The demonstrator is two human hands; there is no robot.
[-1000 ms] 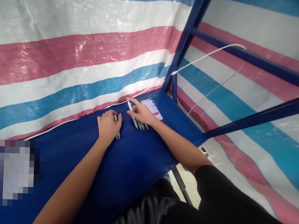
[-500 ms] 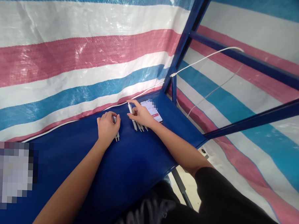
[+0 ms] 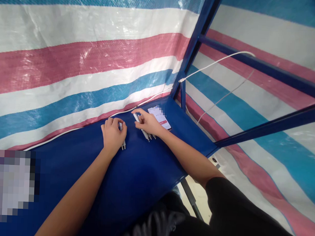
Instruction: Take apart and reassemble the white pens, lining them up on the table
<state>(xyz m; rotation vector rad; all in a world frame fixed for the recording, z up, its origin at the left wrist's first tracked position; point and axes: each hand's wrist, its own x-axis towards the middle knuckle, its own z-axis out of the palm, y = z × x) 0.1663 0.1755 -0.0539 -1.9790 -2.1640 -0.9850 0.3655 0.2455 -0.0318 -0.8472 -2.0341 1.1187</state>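
My left hand point(image 3: 112, 134) is curled over a few white pens point(image 3: 123, 144) on the blue tabletop point(image 3: 139, 186). Their tips stick out below its fingers, and the rest is mostly hidden. To the right, my right hand point(image 3: 148, 122) grips a white pen point(image 3: 136, 116), index finger near its upper end and thumb along its side. Several more pens point(image 3: 150, 136) lie side by side under that hand, tips toward me. Just beyond it rests a phone point(image 3: 160, 118) with a lit screen.
A white cable point(image 3: 68, 130) runs along the table's back edge against a striped plastic sheet point(image 3: 92, 66). Blue metal frame bars point(image 3: 251, 130) stand at the right, with another white cable point(image 3: 217, 60) looped over one. A blurred-out pale object point(image 3: 16, 185) lies at the left.
My right hand has brought its pen against the neighbouring pens; a gap showed between them before. The left hand has stayed nearly still over its pens.
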